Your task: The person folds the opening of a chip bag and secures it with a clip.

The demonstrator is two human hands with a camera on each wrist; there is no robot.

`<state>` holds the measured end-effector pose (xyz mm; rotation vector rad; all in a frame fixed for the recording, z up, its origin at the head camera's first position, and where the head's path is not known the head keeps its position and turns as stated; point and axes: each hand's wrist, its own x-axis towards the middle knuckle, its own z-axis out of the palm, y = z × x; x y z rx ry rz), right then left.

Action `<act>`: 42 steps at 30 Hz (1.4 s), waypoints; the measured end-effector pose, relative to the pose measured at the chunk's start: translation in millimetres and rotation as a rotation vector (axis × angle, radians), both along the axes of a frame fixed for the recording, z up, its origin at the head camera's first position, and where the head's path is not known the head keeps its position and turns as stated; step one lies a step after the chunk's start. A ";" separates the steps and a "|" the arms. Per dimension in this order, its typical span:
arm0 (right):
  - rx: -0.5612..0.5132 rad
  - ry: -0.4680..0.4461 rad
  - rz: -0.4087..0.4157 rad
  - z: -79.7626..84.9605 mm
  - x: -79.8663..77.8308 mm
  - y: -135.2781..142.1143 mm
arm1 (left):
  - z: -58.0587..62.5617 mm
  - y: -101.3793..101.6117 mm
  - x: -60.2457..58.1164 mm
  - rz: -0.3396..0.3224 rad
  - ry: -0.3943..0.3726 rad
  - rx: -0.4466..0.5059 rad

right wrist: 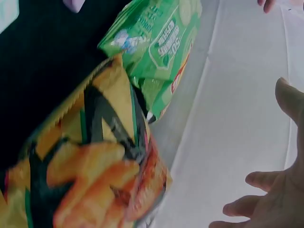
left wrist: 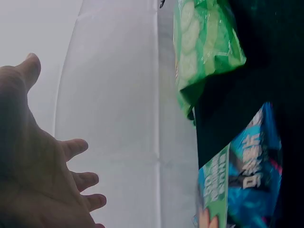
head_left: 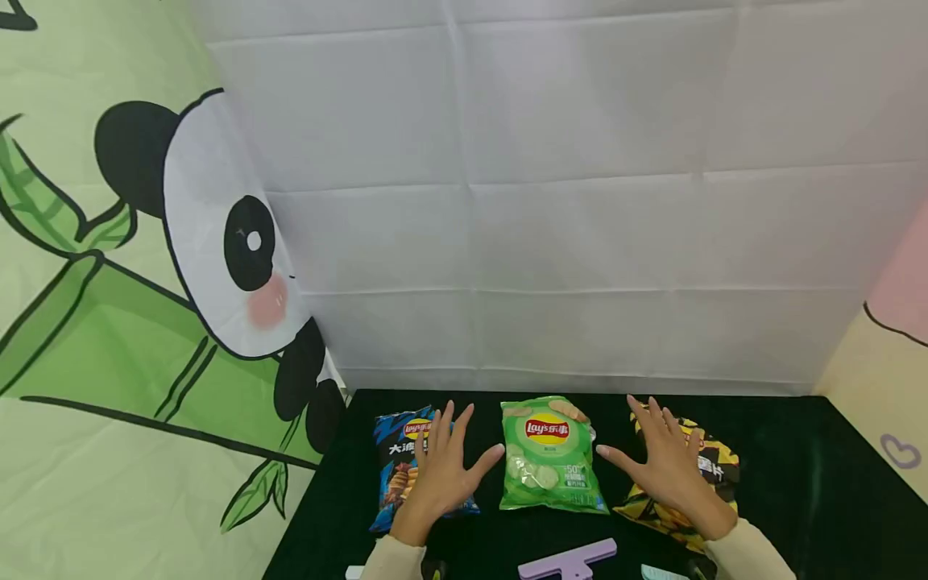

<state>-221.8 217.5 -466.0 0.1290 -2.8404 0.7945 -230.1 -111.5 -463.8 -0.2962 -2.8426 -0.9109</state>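
Observation:
Three snack bags lie in a row on a dark green cloth. A green Lay's chip bag [head_left: 548,459] is in the middle, between my two hands. My left hand [head_left: 444,471] hovers with spread fingers over the blue chip bag [head_left: 395,483], partly covering it. Over the black and yellow chip bag [head_left: 718,467] my right hand [head_left: 667,467] is held the same way, fingers apart. Both palms hold nothing; the left wrist view shows the left hand [left wrist: 42,161] apart from the bags, and the right wrist view shows the right hand [right wrist: 275,190] likewise.
A purple bag clip [head_left: 569,560] lies near the front edge, below the green bag. A pale blue item [head_left: 661,573] and a white item [head_left: 354,572] are cut off by the frame's bottom. Behind the table hangs a white cloth [head_left: 580,242]; a panda-print sheet [head_left: 130,322] covers the left.

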 end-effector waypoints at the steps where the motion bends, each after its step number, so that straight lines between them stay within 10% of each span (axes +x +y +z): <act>1: -0.010 -0.002 0.006 -0.6 -0.9 -1.0 | -1.3 2.2 -1.6 -0.006 -0.009 0.010; 30: -0.377 -0.280 -0.022 -33.5 -2.2 -48.8 | -52.0 47.1 -11.6 -0.036 -0.125 0.460; 42: -0.573 -0.359 -0.007 -50.4 0.3 -65.7 | -62.0 53.4 -15.5 -0.085 -0.374 0.595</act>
